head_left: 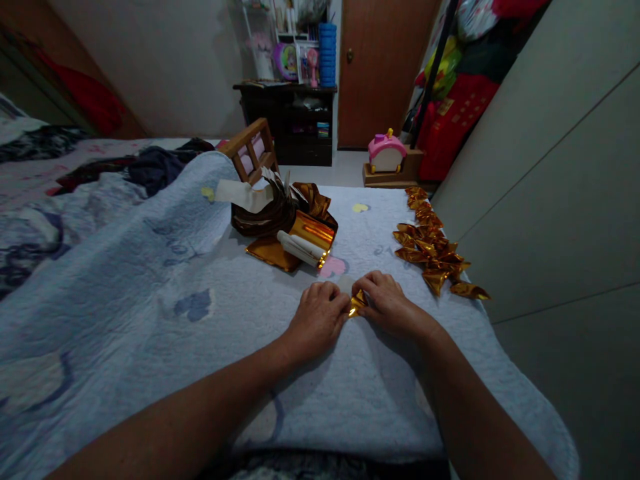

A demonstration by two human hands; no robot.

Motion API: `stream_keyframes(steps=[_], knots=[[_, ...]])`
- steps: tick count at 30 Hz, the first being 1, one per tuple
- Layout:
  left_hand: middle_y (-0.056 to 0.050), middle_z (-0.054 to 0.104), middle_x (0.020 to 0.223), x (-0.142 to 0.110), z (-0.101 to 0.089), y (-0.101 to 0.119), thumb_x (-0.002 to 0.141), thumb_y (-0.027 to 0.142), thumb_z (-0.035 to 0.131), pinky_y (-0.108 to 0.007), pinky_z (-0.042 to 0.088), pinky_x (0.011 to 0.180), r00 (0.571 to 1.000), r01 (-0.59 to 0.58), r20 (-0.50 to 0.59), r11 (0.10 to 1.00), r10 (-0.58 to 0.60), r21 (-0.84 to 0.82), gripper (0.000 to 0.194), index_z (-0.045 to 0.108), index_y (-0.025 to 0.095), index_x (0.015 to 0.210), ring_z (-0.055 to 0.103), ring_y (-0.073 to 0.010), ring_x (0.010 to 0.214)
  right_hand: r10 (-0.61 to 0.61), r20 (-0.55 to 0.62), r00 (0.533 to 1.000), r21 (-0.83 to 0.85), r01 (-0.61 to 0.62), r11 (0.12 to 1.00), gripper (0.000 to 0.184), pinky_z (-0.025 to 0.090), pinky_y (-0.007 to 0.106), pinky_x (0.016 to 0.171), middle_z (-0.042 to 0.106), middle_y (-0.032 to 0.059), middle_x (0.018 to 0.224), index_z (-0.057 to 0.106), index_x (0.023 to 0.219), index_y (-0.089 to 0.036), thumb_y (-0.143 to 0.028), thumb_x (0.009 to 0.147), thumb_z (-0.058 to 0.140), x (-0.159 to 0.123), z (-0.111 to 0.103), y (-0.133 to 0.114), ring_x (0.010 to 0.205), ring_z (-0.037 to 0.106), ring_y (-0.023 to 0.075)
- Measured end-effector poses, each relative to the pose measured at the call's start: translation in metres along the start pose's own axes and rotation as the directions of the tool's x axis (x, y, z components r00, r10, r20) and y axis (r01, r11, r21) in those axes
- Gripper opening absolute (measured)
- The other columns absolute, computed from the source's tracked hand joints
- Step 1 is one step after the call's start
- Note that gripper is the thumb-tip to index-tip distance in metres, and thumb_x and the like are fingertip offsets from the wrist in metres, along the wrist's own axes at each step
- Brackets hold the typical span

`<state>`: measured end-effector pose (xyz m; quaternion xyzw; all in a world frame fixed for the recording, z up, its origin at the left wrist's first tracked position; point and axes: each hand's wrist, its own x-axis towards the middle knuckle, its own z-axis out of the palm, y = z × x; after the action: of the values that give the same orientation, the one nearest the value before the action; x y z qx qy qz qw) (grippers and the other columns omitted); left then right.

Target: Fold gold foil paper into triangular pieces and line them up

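A small piece of shiny gold foil paper (357,305) lies low over the quilt, between my two hands. My left hand (320,313) grips its left side with curled fingers. On the other side, my right hand (387,303) pinches the right end between thumb and fingers. Part of the paper's pale backing shows just above. Beyond my hands sits a loose stack of gold foil sheets (313,230) with white backs, some rolled or bent. To the right lies a pile of folded gold foil pieces (433,247), pointed at their ends.
A pale blue patterned quilt (225,360) covers the surface and bunches up on the left. A wooden frame (255,150) stands behind the stack. Farther back are a dark cabinet (285,123) and a pink toy (387,153). A pale panel (565,200) rises along the right.
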<state>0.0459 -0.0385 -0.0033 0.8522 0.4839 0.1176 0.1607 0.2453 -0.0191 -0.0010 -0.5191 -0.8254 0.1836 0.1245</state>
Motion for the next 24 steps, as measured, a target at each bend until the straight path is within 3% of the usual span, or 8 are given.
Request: stream_keyframes(steps=[8, 12, 18, 24], knots=[[-0.006, 0.057, 0.111, 0.000, 0.000, 0.000, 0.098, 0.028, 0.053, -0.042, 0.042, 0.093, 1.000, -0.004, -0.001, 1.000, 0.004, -0.005, 0.013, 0.064, 0.024, 0.104, 0.048, -0.0260, 0.105, -0.020, 0.019, 1.000, 0.010, 0.020, 1.000, 0.019, 0.041, 0.038, 0.087, 0.059, 0.0083, 0.111, 0.064, 0.106, -0.024, -0.021, 0.088, 0.066, -0.002, -0.005, 0.002, 0.101, 0.051, 0.0249], [-0.006, 0.058, 0.111, 0.000, 0.000, 0.000, 0.098, 0.028, 0.054, -0.043, 0.041, 0.093, 1.000, -0.007, -0.008, 1.000, 0.007, -0.011, 0.012, 0.064, 0.024, 0.103, 0.048, -0.0261, 0.105, -0.025, 0.033, 0.999, 0.026, 0.024, 0.999, 0.016, 0.041, 0.038, 0.087, 0.059, 0.0081, 0.110, 0.063, 0.103, -0.023, -0.030, 0.089, 0.066, -0.004, -0.009, -0.003, 0.100, 0.051, 0.0247], [-0.006, 0.057, 0.111, 0.000, 0.002, -0.002, 0.097, 0.029, 0.057, -0.042, 0.041, 0.094, 1.000, -0.016, -0.011, 1.000, 0.016, -0.012, 0.011, 0.063, 0.023, 0.104, 0.047, -0.0261, 0.106, 0.030, -0.042, 0.999, -0.040, -0.031, 0.999, 0.038, 0.040, 0.040, 0.084, 0.058, 0.0091, 0.107, 0.062, 0.099, -0.021, -0.052, 0.082, 0.074, -0.001, -0.003, -0.013, 0.098, 0.050, 0.0280], [-0.005, 0.057, 0.111, -0.001, 0.003, -0.004, 0.097, 0.026, 0.055, -0.042, 0.041, 0.094, 0.999, -0.028, -0.022, 1.000, 0.027, -0.011, 0.010, 0.063, 0.024, 0.103, 0.047, -0.0257, 0.106, 0.027, -0.080, 0.996, -0.072, -0.033, 0.997, 0.029, 0.039, 0.038, 0.081, 0.058, 0.0082, 0.105, 0.061, 0.098, -0.021, -0.040, 0.081, 0.075, -0.001, 0.004, -0.011, 0.096, 0.050, 0.0269]])
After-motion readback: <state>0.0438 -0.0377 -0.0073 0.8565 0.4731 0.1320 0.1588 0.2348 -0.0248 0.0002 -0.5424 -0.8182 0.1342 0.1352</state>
